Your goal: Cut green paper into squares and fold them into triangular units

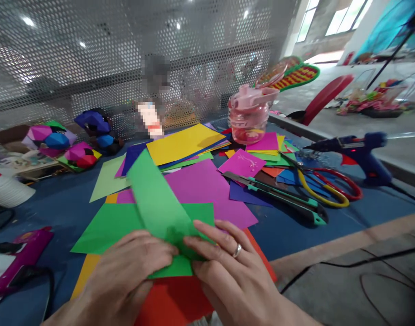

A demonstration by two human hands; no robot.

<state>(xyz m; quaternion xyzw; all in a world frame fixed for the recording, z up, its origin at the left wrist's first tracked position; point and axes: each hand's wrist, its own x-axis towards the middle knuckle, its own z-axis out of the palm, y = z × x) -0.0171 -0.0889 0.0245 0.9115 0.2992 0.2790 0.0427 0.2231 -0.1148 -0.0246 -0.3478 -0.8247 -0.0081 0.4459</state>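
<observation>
A long green paper strip [156, 190] rises from between my two hands and slants up to the left, above a darker green sheet [105, 226]. My left hand [129, 267] has its fingers curled together on the strip's lower left edge. On the strip's lower right side lies my right hand [228, 262], fingers stretched out and a ring on one of them. Beneath them are a red sheet [176, 299] and a magenta sheet [197, 183]. The lower end of the strip is partly hidden by my fingers.
Yellow sheets [183, 145] lie behind the strip. To the right are a box cutter [282, 197], scissors [330, 185], a blue glue gun [367, 156] and a pink-lidded jar [250, 115]. Folded paper shapes [58, 140], paper cups [10, 190] and a magenta tool [27, 256] are left.
</observation>
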